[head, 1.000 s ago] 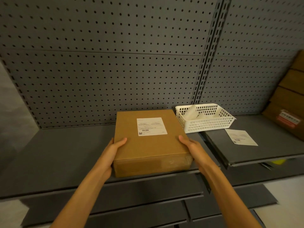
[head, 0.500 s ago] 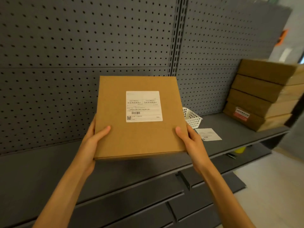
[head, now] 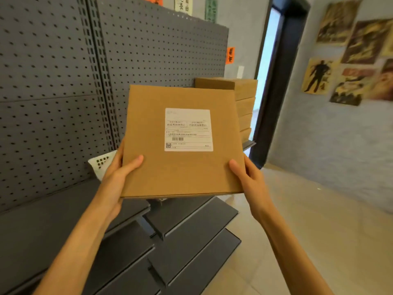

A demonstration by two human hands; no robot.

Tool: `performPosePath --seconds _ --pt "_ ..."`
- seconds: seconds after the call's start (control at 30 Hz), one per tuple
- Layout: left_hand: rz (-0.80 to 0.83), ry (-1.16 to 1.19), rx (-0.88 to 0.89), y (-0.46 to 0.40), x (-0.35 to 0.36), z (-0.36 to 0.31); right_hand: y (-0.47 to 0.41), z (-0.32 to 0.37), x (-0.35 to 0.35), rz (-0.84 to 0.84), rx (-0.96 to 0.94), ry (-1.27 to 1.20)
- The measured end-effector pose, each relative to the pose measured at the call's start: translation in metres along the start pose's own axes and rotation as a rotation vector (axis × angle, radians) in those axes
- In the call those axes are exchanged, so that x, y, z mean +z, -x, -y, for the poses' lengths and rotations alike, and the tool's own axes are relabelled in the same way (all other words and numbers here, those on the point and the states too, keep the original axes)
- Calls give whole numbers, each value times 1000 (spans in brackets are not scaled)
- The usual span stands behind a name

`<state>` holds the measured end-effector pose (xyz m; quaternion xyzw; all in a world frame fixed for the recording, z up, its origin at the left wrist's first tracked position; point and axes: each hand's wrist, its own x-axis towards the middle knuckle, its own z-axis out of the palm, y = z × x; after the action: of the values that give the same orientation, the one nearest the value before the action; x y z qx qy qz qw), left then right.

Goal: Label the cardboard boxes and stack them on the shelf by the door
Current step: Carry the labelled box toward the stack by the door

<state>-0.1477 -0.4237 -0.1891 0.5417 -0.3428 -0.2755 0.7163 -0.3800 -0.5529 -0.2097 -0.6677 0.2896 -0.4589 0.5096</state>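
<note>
The left hand (head: 119, 179) and right hand (head: 247, 177) grip opposite side edges of a flat brown cardboard box (head: 182, 167), held clear of the grey metal shelf (head: 53, 211). A white printed label (head: 188, 129) is on its top face. A stack of brown cardboard boxes (head: 244, 103) stands behind it, beside the doorway (head: 268, 67).

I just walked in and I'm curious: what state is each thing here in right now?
Box: lifted off the shelf, held at both sides, top tilted toward the camera.
Label: stuck flat on the box's top.
Left hand: grips the box's left edge.
Right hand: grips the box's right edge.
Stack: boxes piled on the shelf by the door.
Basket: on the shelf, mostly hidden.
Door: open, daylight showing.
</note>
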Motion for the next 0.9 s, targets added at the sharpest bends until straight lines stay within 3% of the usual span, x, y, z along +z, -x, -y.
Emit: performPosePath --seconds 0.43,0.73,0.9 --pt "497 115 -48 63 310 41 102 34 -303 -439 -75 113" --pt "706 162 -89 76 445 60 136 37 -405 -680 -88 170" --pt "772 209 -116 54 503 84 114 18 -446 -728 -102 172"
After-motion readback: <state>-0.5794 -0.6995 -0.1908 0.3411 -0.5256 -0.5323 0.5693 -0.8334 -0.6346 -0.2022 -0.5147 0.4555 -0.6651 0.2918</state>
